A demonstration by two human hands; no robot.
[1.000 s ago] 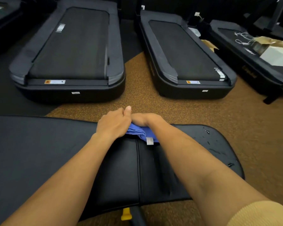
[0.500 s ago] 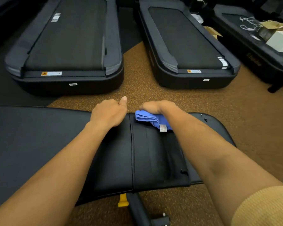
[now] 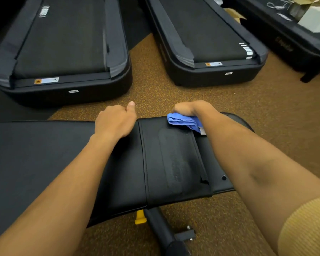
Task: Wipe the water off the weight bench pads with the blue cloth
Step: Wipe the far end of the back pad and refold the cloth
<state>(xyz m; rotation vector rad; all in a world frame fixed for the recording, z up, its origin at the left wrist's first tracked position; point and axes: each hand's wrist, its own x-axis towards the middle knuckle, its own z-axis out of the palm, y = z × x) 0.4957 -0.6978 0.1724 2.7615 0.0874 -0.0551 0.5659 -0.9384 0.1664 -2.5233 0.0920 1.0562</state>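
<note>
The black weight bench lies across the lower half of the view, with a long back pad [image 3: 35, 154] on the left and a shorter seat pad [image 3: 174, 159] on the right. My right hand [image 3: 190, 108] presses the folded blue cloth [image 3: 185, 122] onto the far edge of the seat pad. My left hand [image 3: 115, 121] rests as a loose fist on the far edge of the back pad, just left of the gap between pads, thumb pointing forward. A dull streaked patch shows on the seat pad below the cloth.
Two black treadmills [image 3: 63, 48] [image 3: 207, 39] stand on the speckled brown floor [image 3: 155, 93] just beyond the bench. A third machine with paper and a white box [image 3: 318, 21] is at the far right. Under the bench are a yellow knob [image 3: 140, 218] and the black frame tube [image 3: 161, 230].
My right hand has slid the blue cloth to the right along the far edge, away from my left hand. The left hand has stayed on the back pad.
</note>
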